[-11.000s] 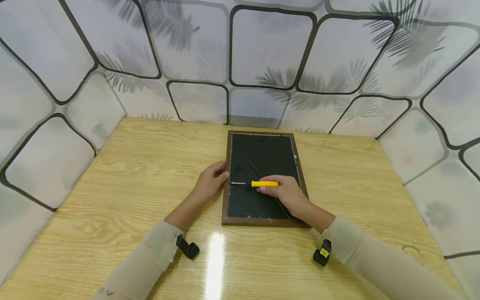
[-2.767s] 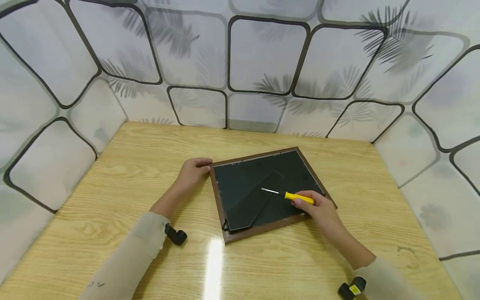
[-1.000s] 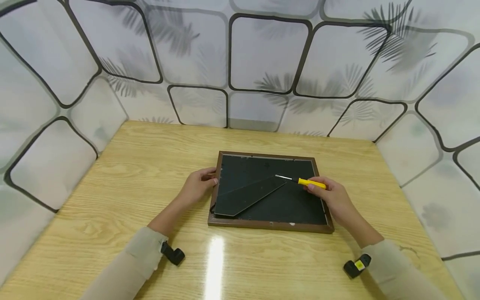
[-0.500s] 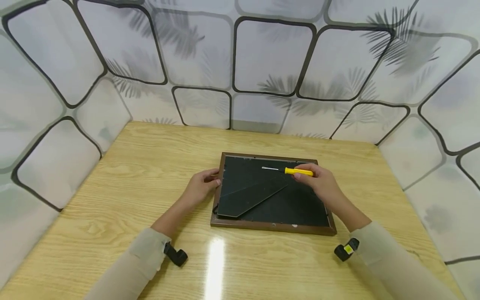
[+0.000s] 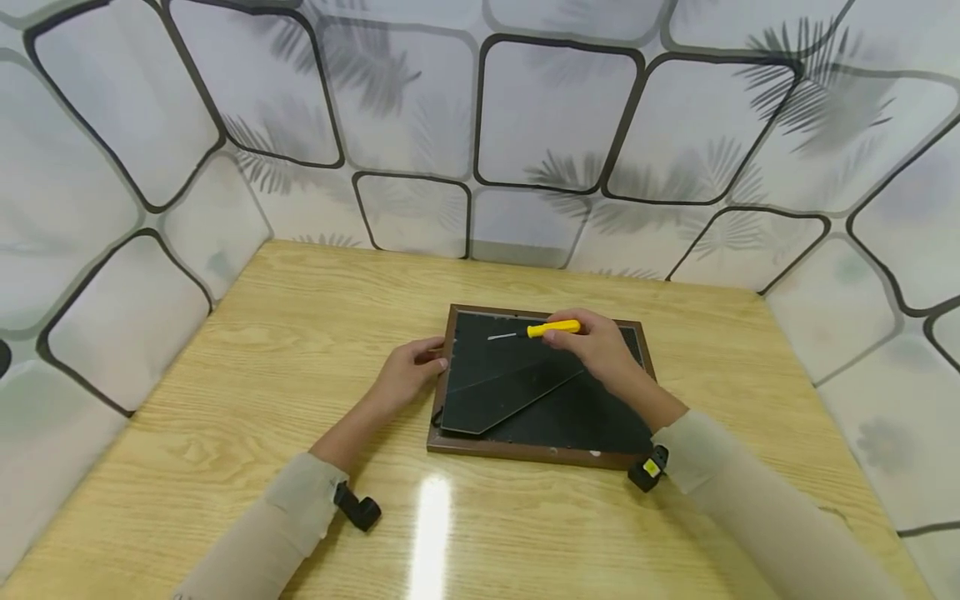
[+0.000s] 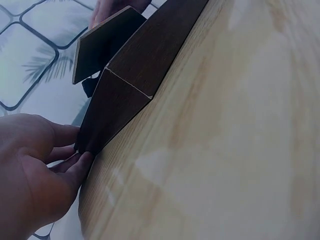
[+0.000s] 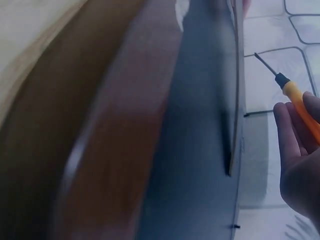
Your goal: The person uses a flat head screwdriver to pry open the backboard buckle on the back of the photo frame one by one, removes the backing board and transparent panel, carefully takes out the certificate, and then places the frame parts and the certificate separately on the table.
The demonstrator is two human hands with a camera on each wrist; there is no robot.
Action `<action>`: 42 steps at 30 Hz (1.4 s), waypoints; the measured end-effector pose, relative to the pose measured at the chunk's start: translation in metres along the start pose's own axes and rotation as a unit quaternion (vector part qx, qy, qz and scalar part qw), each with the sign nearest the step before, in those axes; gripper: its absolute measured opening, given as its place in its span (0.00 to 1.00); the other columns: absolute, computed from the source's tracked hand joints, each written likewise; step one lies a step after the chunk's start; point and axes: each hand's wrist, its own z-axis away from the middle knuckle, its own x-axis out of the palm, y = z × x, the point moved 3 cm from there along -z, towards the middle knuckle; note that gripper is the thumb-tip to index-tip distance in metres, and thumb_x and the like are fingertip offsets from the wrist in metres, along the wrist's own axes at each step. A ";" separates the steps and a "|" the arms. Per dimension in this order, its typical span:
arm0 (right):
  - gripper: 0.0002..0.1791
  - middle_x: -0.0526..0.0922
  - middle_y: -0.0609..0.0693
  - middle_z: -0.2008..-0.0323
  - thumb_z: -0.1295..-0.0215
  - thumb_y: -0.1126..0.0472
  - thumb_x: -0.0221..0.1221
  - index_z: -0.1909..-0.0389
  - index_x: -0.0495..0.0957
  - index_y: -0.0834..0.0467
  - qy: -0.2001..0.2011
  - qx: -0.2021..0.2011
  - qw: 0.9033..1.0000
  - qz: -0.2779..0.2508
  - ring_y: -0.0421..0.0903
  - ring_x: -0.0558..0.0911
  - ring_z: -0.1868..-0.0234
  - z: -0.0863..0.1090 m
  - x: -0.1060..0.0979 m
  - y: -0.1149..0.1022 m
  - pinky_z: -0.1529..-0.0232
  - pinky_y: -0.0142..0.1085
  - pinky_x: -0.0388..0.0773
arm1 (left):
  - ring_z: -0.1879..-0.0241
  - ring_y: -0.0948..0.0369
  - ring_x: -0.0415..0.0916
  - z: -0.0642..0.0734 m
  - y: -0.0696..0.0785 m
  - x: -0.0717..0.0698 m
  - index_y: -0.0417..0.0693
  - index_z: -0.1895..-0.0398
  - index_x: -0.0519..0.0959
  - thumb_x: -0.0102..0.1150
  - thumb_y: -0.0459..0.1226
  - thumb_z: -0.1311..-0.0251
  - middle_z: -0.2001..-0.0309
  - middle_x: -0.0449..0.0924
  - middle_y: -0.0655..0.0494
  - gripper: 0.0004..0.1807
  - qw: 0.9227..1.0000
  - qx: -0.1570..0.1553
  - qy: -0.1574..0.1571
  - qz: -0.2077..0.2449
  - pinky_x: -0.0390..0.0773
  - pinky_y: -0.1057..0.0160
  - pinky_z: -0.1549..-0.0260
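A brown picture frame [image 5: 495, 448] lies face down on the table, its black back [image 5: 600, 421] upward. Hinged near its left side, a black stand leg [image 5: 487, 408] slants across the back, slightly raised from it. My left hand [image 5: 408, 371] holds the frame's left side; in the left wrist view its thumb and fingers [image 6: 75, 167] pinch the brown edge. Over the upper part of the back, my right hand [image 5: 600, 350] grips a yellow-handled screwdriver [image 5: 553, 328]. The screwdriver's shaft [image 7: 266, 64] points left, and in the right wrist view the tip stands above the black back.
The wooden table [image 5: 300, 325] surrounds the frame, with a bright light reflection in front of it. Patterned fabric walls [image 5: 555, 117] rise behind and at both sides. A small black camera sits on each wrist, the right one [image 5: 648, 468] overlapping the frame's near right corner.
The frame has been turned from upright to sideways since the earliest frame. Over the last second, my right hand has carried the screwdriver left and slightly up; my left hand has stayed at the frame's left side.
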 end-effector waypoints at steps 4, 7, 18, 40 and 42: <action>0.25 0.83 0.57 0.48 0.35 0.51 0.68 0.41 0.80 0.59 -0.005 0.007 1.000 -0.009 0.48 0.85 0.51 -0.007 0.012 0.001 0.43 0.47 0.81 | 0.36 0.45 0.74 -0.001 0.000 0.001 0.39 0.29 0.69 0.57 0.33 0.28 0.36 0.76 0.38 0.26 1.000 0.001 0.004 -0.004 0.75 0.48 0.38; 0.24 0.83 0.56 0.48 0.35 0.51 0.68 0.41 0.80 0.58 -0.008 0.017 1.000 -0.015 0.49 0.85 0.50 -0.011 0.022 0.002 0.42 0.47 0.81 | 0.36 0.45 0.73 0.000 0.001 0.001 0.39 0.29 0.69 0.57 0.33 0.29 0.37 0.76 0.39 0.26 1.000 -0.002 0.006 -0.004 0.75 0.48 0.37; 0.22 0.81 0.54 0.46 0.36 0.53 0.69 0.43 0.82 0.54 0.018 0.047 0.999 -0.012 0.49 0.84 0.49 -0.018 0.043 0.001 0.48 0.40 0.80 | 0.36 0.46 0.73 0.001 0.002 0.001 0.40 0.29 0.70 0.57 0.33 0.29 0.37 0.76 0.39 0.26 1.000 -0.007 0.008 -0.004 0.74 0.48 0.37; 0.19 0.81 0.52 0.42 0.34 0.51 0.67 0.44 0.83 0.51 0.031 0.049 0.998 0.020 0.50 0.78 0.52 -0.017 0.060 0.004 0.51 0.39 0.77 | 0.37 0.47 0.74 -0.002 -0.002 0.000 0.39 0.28 0.69 0.57 0.33 0.29 0.38 0.77 0.40 0.27 1.000 -0.010 0.002 0.005 0.75 0.49 0.38; 0.19 0.81 0.52 0.43 0.34 0.51 0.67 0.44 0.83 0.50 0.032 0.050 0.998 0.026 0.50 0.77 0.52 -0.017 0.061 0.004 0.52 0.40 0.77 | 0.37 0.47 0.74 -0.002 -0.002 0.000 0.40 0.28 0.69 0.57 0.33 0.29 0.37 0.77 0.40 0.27 1.000 -0.011 -0.001 0.007 0.75 0.49 0.38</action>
